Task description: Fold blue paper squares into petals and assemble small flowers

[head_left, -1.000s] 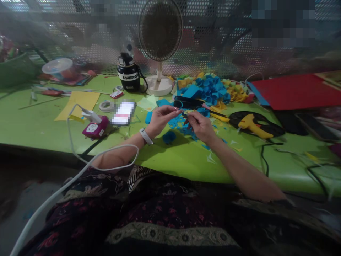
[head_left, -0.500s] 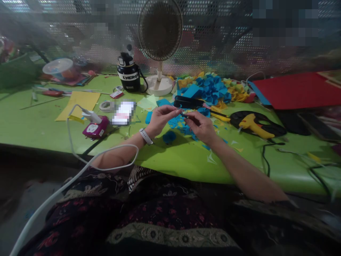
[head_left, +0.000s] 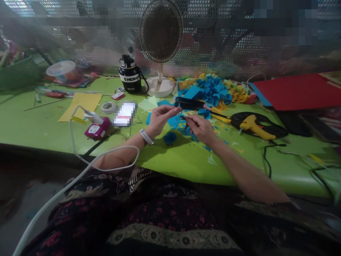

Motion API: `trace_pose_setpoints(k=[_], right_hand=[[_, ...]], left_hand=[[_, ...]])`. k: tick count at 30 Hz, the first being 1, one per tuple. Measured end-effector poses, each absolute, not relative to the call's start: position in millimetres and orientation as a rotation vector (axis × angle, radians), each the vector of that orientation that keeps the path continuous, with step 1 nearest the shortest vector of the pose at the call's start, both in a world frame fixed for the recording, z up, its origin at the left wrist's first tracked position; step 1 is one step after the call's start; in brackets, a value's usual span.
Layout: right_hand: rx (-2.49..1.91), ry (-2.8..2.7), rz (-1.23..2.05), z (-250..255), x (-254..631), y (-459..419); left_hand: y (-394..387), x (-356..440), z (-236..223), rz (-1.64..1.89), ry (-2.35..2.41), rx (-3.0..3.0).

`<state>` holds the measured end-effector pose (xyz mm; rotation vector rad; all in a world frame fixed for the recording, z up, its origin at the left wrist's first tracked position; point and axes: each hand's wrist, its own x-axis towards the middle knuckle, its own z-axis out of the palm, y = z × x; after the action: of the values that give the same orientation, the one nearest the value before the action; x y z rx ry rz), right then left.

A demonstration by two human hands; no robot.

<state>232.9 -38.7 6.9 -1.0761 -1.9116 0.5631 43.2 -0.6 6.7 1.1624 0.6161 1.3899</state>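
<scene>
My left hand (head_left: 162,120), with a pale watch band (head_left: 146,136) at the wrist, pinches thumb against fingers above the blue paper scraps (head_left: 175,122). Whatever lies between those fingertips is too small to make out. To its right, my right hand (head_left: 201,128) is closed in a pinch too, with something small and dark at its tips that I cannot name. A narrow gap separates the hands. Below them on the green table (head_left: 170,160) rests a curled blue paper piece (head_left: 169,138). Just behind lies a black elongated tool (head_left: 189,103).
Behind stand a fan (head_left: 160,87), a black bottle (head_left: 130,77) and a heap of blue paper pieces (head_left: 214,91). At right a yellow glue gun (head_left: 252,124) lies on a black plate. A white cable (head_left: 87,165) crosses my left forearm; a phone (head_left: 125,114) lies at left.
My hands have parted slightly: the fingertips were almost together and now a small gap shows. The right hand has dropped a little. The view has shifted slightly.
</scene>
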Motion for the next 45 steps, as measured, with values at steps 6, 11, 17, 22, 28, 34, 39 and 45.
trace_pose_setpoints(k=[6,11,17,22,28,34,39,45], right_hand=[[-1.107,-1.947,0.597,9,232,-39],[-1.097,-1.944,0.637,6,234,-37],[-1.117,-1.912,0.678,5,233,-38],[-1.101,-1.878,0.726,1,233,-35],[-1.090,-1.859,0.762,-5,235,-32],[-1.118,-1.852,0.815,-4,234,-34],[-1.147,-1.910,0.846,5,231,-40],[-1.131,-1.911,0.902,8,230,-41]], left_hand=[[4,40,10,1.403,0.615,1.108],[6,40,10,1.385,0.635,1.087],[6,40,8,1.359,0.592,1.085],[4,40,9,1.361,0.561,1.088],[2,41,12,1.369,0.539,1.087],[3,41,11,1.383,0.547,1.087],[3,41,12,1.386,0.569,1.075],[3,42,11,1.385,0.546,1.046]])
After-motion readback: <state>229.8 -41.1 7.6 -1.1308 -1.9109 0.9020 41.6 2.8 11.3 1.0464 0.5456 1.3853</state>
